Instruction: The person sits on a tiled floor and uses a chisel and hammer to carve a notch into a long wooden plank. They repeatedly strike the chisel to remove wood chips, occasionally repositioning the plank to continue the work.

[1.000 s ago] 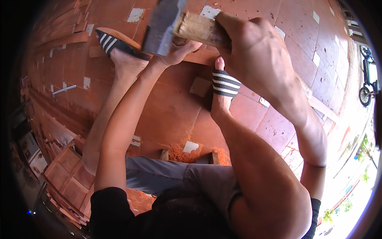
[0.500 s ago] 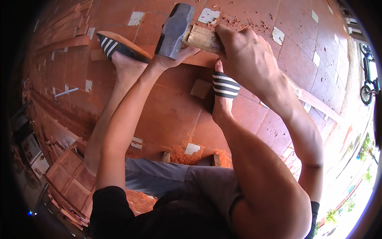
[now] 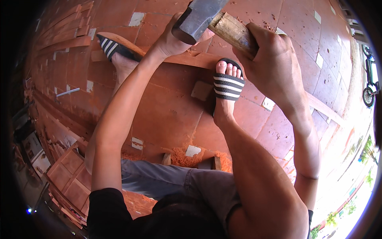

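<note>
My right hand grips the wooden handle of a sledgehammer. The hammer's dark steel head is raised in front of my left hand. That head covers most of my left fingers; a fingertip and the hand's edge show around it. The left hand looks curled, and whatever it holds is hidden. Below the hands a long reddish wooden plank lies across the floor. My right foot in a striped slide sandal rests at the plank's near edge, and the other sandal is at its left part.
Reddish floor tiles with small white insets lie all around. Orange wood shavings are heaped near my lap, by short wooden blocks. Stacked boards lie at the far left, with a panelled wooden piece nearer. A motorbike stands at the right edge.
The hammer and my right hand have moved right and slightly farther away. My left hand has shifted a little up and right. The right foot's toes are now uncovered.
</note>
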